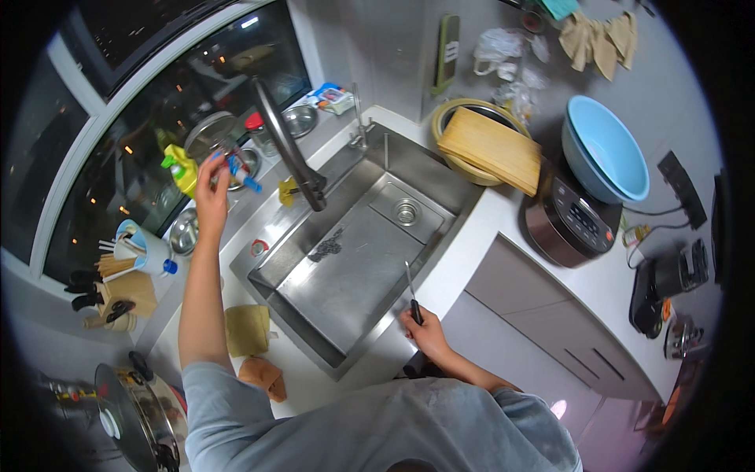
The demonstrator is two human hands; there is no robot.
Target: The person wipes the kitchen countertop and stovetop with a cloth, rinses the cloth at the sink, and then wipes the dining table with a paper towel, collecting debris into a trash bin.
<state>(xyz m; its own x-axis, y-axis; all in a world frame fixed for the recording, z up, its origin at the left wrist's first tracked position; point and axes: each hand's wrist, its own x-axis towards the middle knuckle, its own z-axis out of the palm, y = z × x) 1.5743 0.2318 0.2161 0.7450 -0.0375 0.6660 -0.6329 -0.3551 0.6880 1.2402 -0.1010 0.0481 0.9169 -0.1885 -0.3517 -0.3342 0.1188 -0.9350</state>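
Observation:
My left hand (213, 186) is raised over the windowsill, its fingers at a small blue-and-white tube or bottle (243, 174); whether they grip it is unclear. In my right hand (426, 331), above the sink's front edge, is a slim metal tool with a black handle (416, 311), its thin tip pointing over the basin. The stainless steel sink (348, 295) lies between my hands, with a dark scouring-like mesh (326, 245) on its floor near the back and a round drain strainer (406, 212) at the right. A dark faucet (286, 141) arches over its back edge.
Yellow bottle (184, 171), red-lidded jar (259, 133) and metal bowls (301, 120) line the sill. Left are a knife block (127, 294), olive cloth (246, 330) and orange cloth (262, 376). Right are cutting boards (489, 147) on a basin, a rice cooker (566, 221) and blue basins (607, 150).

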